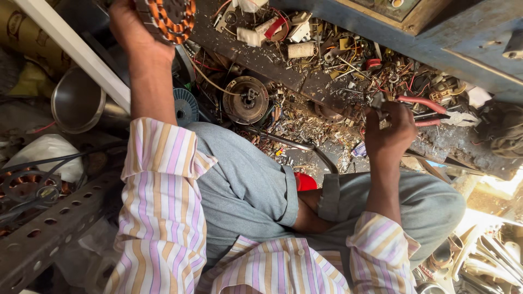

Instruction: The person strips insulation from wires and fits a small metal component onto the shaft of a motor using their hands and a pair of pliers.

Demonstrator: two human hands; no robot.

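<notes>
Here, the left hand [131, 27] gripped a stator [171, 16] at 11 o'clock; the right hand [388, 130] pinched pliers [427, 111] lying toward 3 o'clock.

dim, shadowed scene, sharp at centre; overexposed daylight glare lower right, wide-angle stretch at edges.

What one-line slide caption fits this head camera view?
Left hand lifts a copper-wound motor coil while right hand reaches red-handled pliers on a littered workbench.
</notes>
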